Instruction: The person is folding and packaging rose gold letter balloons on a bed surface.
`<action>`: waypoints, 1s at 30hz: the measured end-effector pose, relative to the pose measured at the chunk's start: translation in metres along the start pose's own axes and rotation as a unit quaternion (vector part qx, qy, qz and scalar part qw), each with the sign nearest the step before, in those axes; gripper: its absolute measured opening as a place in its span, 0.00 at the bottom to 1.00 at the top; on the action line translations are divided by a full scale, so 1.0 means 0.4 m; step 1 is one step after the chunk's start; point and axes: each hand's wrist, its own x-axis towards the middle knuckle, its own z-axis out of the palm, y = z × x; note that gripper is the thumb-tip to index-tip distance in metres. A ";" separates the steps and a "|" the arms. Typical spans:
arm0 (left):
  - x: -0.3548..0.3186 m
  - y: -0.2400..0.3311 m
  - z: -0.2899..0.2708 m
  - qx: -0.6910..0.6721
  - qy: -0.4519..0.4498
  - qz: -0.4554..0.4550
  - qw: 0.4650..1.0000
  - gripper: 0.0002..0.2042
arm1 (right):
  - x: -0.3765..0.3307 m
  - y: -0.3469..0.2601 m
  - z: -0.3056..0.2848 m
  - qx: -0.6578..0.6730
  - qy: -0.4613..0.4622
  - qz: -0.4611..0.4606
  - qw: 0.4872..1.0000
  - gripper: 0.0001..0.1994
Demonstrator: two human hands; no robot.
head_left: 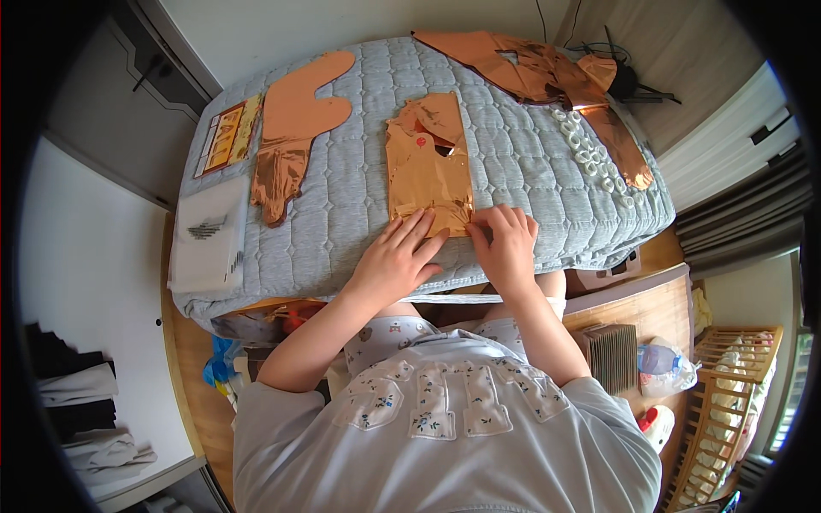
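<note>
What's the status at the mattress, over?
Left hand, fingers spread on copper foil piece. Right hand at its near right corner. Foil creased, lying on mattress. Nothing visible blocking either hand.

The shiny copper-coloured foil piece [428,184] lies flat at twelve o'clock, folded roughly rectangular, creased, long sides running twelve-to-six.

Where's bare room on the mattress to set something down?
Mattress has two free patches: between left foil piece and middle foil piece, and between middle foil piece and white rolls. Crowded: far right, with large foil piece and rolls; also the near middle, under left hand and right hand.
</note>
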 end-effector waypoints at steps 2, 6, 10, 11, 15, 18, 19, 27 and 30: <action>0.000 -0.001 -0.003 0.002 -0.003 0.004 1.000 0.30 | -0.008 0.006 -0.006 0.005 0.021 -0.049 0.999 0.07; 0.000 -0.003 -0.002 0.004 -0.006 0.009 1.000 0.30 | -0.034 0.042 -0.028 0.050 0.047 -0.030 0.997 0.10; -0.002 -0.003 -0.005 0.001 -0.006 0.008 1.000 0.30 | -0.037 0.055 -0.054 0.064 0.031 -0.022 0.997 0.12; -0.003 -0.003 -0.005 0.003 -0.010 0.006 1.000 0.31 | -0.037 0.051 -0.057 0.054 0.009 -0.073 0.996 0.14; -0.004 -0.003 -0.004 0.002 -0.021 0.002 1.000 0.32 | -0.047 0.034 -0.051 -0.006 -0.048 -0.190 0.980 0.18; -0.005 -0.002 -0.004 0.003 -0.017 0.006 1.000 0.33 | -0.055 0.056 -0.038 -0.031 -0.073 -0.185 0.980 0.20; -0.005 -0.004 -0.004 0.004 -0.017 0.005 1.000 0.33 | -0.055 0.060 -0.036 -0.034 -0.079 -0.182 0.980 0.20; -0.001 0.008 -0.021 0.054 0.012 0.022 0.998 0.34 | -0.065 0.052 -0.034 -0.013 -0.081 -0.147 0.986 0.19; -0.013 0.001 -0.017 0.017 0.020 0.022 0.999 0.31 | -0.067 0.050 -0.032 -0.008 -0.080 -0.141 0.987 0.19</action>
